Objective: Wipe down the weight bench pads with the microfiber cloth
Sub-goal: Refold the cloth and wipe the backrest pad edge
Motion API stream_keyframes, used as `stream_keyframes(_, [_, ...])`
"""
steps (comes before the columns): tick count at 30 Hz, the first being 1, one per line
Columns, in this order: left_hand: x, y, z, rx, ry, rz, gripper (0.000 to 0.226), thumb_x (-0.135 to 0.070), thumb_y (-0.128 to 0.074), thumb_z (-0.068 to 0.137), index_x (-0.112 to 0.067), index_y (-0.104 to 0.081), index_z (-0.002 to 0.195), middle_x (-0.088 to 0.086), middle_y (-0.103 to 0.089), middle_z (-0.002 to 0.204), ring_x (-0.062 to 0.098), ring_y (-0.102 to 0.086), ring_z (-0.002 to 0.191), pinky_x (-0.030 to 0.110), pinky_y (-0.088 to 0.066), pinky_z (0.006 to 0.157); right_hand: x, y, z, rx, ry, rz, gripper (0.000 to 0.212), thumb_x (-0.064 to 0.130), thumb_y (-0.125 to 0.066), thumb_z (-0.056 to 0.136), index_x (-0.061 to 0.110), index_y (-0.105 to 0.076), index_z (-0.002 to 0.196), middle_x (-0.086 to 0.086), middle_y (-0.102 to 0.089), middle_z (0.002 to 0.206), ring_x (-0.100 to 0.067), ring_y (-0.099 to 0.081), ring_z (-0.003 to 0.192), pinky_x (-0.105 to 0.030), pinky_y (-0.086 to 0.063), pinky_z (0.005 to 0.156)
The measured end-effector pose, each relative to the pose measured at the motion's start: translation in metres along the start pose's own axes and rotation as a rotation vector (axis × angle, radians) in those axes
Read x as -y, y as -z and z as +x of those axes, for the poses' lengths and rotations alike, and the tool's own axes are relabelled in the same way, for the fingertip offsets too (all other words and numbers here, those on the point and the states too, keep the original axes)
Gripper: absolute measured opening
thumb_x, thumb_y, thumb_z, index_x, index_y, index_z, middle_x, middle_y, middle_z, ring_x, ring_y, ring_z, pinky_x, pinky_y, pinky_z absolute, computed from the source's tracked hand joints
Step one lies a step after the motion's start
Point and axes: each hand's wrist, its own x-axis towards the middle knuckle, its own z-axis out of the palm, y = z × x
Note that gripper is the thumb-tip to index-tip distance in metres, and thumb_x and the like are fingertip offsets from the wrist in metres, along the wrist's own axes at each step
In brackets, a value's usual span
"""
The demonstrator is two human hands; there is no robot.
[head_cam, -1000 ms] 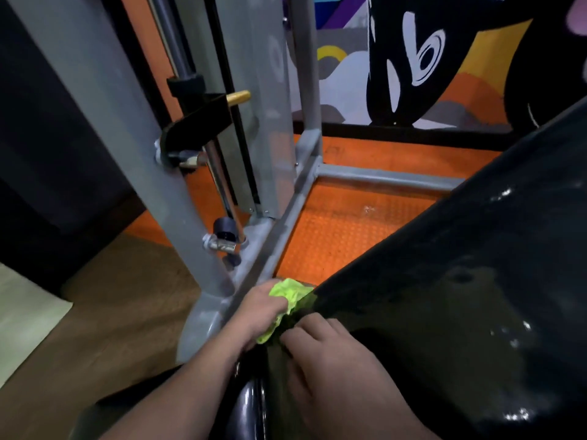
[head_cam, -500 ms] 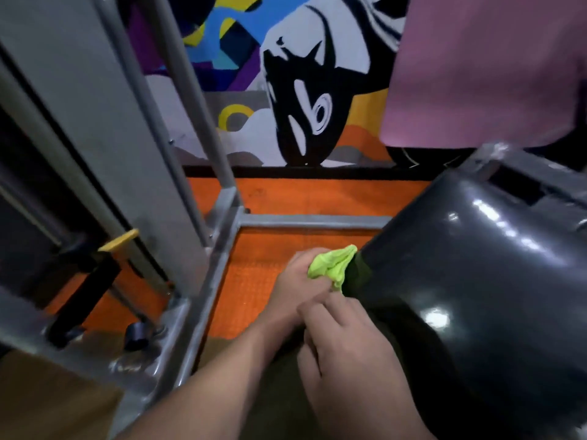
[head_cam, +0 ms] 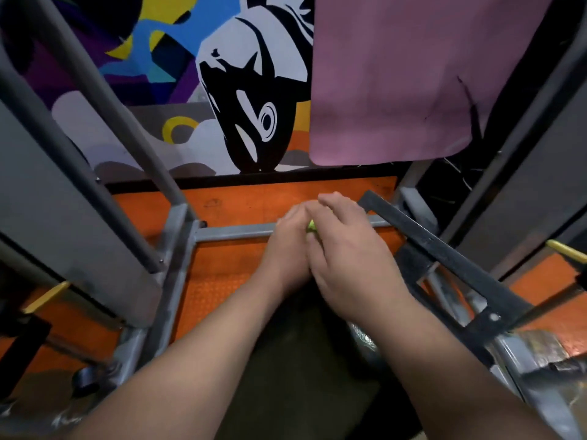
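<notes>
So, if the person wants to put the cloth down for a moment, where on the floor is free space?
Bare orange floor lies left of the hands, bordered by the grey crossbar and the grey side rail. Another bare strip runs between crossbar and wall. To the right it is crowded: the black bar and frame parts.

Hands: left hand (head_cam: 287, 246) and right hand (head_cam: 347, 258) pressed together, a sliver of lime-green microfiber cloth (head_cam: 311, 226) between them.
Below: grey steel frame bar (head_cam: 235, 231), orange textured floor (head_cam: 219, 277).
Behind: pink hanging mat (head_cam: 397, 77).
</notes>
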Motion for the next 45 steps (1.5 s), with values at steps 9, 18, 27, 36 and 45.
stream_keyframes(9, [0.005,-0.002,-0.011,-0.225,-0.055,-0.044,0.035,-0.022,-0.063,0.075,-0.034,-0.052,0.106,-0.001,-0.043,0.136,0.008,-0.044,0.124,0.017,-0.037,0.103,-0.030,0.013,0.038,0.340,-0.229,0.012,0.052,0.064,-0.025,0.098,0.041,-0.046,0.140,0.000,-0.042,0.135,-0.026,-0.036,0.126,-0.052,-0.038,0.103])
stream_keyframes(18, [0.068,-0.009,-0.062,-0.063,0.094,0.057,0.035,-0.025,-0.053,0.096,-0.024,-0.060,0.131,-0.008,-0.061,0.122,0.006,-0.054,0.117,0.015,-0.036,0.100,-0.029,-0.008,0.011,0.100,-0.125,-0.468,0.033,0.028,-0.065,0.085,0.026,-0.045,0.112,-0.009,-0.044,0.115,-0.036,-0.047,0.096,-0.038,-0.037,0.060])
stream_keyframes(27, [0.104,0.005,-0.083,0.007,0.147,0.161,0.039,-0.042,-0.048,0.098,-0.032,-0.059,0.135,-0.014,-0.060,0.133,0.004,-0.051,0.127,0.030,-0.038,0.110,-0.037,0.019,-0.101,-0.235,-0.268,-0.428,0.037,0.019,-0.066,0.086,0.013,-0.054,0.121,-0.021,-0.049,0.130,-0.045,-0.048,0.100,-0.047,-0.046,0.067])
stream_keyframes(36, [0.107,0.004,-0.096,-0.002,0.155,0.200,0.039,-0.040,-0.045,0.102,-0.037,-0.050,0.141,-0.022,-0.051,0.138,0.002,-0.045,0.132,0.032,-0.034,0.114,-0.043,0.008,-0.187,-0.596,-0.363,-0.162,0.043,0.011,-0.067,0.085,0.009,-0.055,0.127,-0.029,-0.044,0.137,-0.052,-0.042,0.117,-0.051,-0.039,0.090])
stream_keyframes(45, [0.091,-0.012,-0.105,-0.069,0.161,0.267,0.041,-0.037,-0.037,0.105,-0.028,-0.047,0.144,-0.013,-0.050,0.141,0.006,-0.044,0.130,0.031,-0.033,0.113,-0.022,-0.063,-0.251,-0.775,-0.302,0.088,0.048,0.007,-0.070,0.082,0.016,-0.049,0.125,-0.015,-0.029,0.133,-0.046,-0.042,0.118,-0.055,-0.041,0.099])
